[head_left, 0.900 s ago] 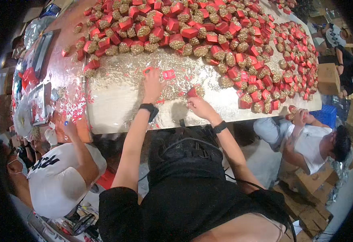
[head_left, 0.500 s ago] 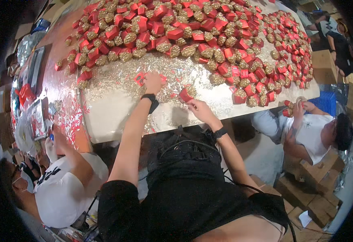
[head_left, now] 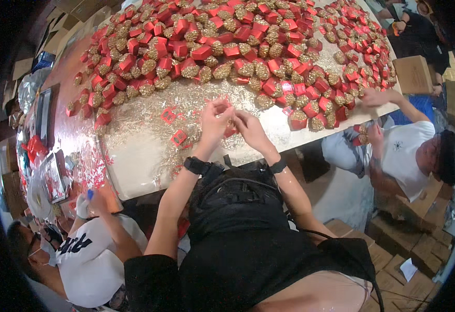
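My left hand (head_left: pixel 217 122) and my right hand (head_left: pixel 251 132) meet over the near part of the table. Between them, mostly hidden by my fingers, is a small red pot ornament (head_left: pixel 231 129), which my right hand grips. The fingers of my left hand are curled in a pinch beside it; what they hold, if anything, is too small to make out. Two red paper stickers, a farther one (head_left: pixel 168 115) and a nearer one (head_left: pixel 178 138), lie to the left of my hands. Past my hands spreads a large heap of red pot ornaments with bumpy gold tops (head_left: pixel 201 53).
Gold and red flakes litter the pale tabletop (head_left: pixel 133 161). At right, a person in a white shirt (head_left: pixel 412 151) reaches to the heap's edge. Another masked person (head_left: pixel 100 255) works at lower left. Cardboard boxes (head_left: pixel 413 75) stand at the right.
My left hand has come off the red stickers and moved right to meet my right hand at the ornament. The person at right now reaches toward the heap.
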A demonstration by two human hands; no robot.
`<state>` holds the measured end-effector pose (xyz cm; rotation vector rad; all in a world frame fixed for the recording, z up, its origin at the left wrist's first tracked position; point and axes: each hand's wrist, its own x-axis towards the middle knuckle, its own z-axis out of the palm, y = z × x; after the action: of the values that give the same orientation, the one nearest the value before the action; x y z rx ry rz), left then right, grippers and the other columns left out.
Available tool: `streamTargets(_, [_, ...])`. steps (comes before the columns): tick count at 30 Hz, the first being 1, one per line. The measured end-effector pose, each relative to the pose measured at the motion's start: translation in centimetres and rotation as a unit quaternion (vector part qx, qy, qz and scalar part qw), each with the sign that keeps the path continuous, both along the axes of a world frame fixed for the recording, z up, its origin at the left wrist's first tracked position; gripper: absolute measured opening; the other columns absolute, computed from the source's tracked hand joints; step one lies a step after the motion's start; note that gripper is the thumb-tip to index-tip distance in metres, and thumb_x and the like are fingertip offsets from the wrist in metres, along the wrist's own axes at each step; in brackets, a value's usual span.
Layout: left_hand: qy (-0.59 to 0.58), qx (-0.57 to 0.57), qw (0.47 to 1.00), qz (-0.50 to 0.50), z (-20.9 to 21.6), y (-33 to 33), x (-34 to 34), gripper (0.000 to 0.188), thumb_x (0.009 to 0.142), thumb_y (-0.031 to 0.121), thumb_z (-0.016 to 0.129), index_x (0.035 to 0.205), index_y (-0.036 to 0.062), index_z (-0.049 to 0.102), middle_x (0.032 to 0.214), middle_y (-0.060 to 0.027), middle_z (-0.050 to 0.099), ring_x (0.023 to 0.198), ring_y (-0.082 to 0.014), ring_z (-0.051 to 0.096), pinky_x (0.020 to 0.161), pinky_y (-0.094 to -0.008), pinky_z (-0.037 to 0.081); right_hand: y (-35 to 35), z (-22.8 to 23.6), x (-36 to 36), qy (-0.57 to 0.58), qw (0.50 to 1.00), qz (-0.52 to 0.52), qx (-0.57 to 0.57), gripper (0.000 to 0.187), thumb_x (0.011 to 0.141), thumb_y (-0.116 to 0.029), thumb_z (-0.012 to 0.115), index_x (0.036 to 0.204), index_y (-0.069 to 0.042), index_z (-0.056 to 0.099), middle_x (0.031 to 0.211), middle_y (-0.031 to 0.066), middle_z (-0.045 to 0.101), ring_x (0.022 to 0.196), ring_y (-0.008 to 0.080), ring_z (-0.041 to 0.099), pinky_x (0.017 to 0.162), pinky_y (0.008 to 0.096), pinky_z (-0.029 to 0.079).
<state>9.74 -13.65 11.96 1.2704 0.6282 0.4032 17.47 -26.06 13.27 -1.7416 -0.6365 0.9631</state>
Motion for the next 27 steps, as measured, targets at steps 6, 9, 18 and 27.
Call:
streamTargets(6, [-0.002,-0.050,0.999,0.006,1.3,-2.0,1.4,0.039,0.079,0.015,0.075,0.109,0.0019,0.054,0.101,-0.0106,0.062,0.090,-0.0158,0.061,0.075,-0.0300,0.052,-1.8,-0.5,0.5,0.176,0.973,-0.079,0.130,0.025,0.095,-0.009,0.056,0.119,0.000,0.056,0.097,0.0026,0.062,0.085,0.0100,0.059,0.075,0.0251,0.050])
streamTargets(9, [0.005,-0.012,1.000,-0.014,1.9,-2.7,2.3,0.040,0.079,0.015,0.075,0.110,0.0024,0.054,0.101,-0.0107,0.062,0.093,-0.0163,0.061,0.077,-0.0315,0.052,-2.6,-0.8,1.4,0.193,0.959,-0.070,0.193,0.022,0.095,-0.013,0.058,0.112,0.001,0.060,0.095,0.0023,0.062,0.084,0.0098,0.058,0.074,0.0254,0.049])
streamTargets(18, [0.097,0.060,0.993,-0.017,-3.9,-1.1,3.1,0.047,0.085,0.036,0.068,0.113,0.0014,0.053,0.107,-0.0146,0.061,0.108,-0.0272,0.057,0.090,-0.0395,0.045,-5.4,-2.6,2.4,0.412,0.877,-0.148,0.198,0.020,0.094,-0.009,0.059,0.108,0.006,0.057,0.106,0.0125,0.063,0.094,0.0173,0.061,0.089,0.0265,0.051])
streamTargets(27, [0.334,0.429,0.825,-0.153,-10.0,-3.1,0.0,0.084,0.060,0.037,0.085,0.121,-0.0028,0.043,0.118,-0.0238,0.043,0.107,-0.0424,0.048,0.087,-0.0480,0.045,-7.4,-6.4,3.8,0.481,0.763,-0.312,0.300,0.031,0.095,-0.003,0.054,0.123,0.008,0.048,0.117,0.0121,0.056,0.105,0.0187,0.057,0.095,0.0239,0.049])
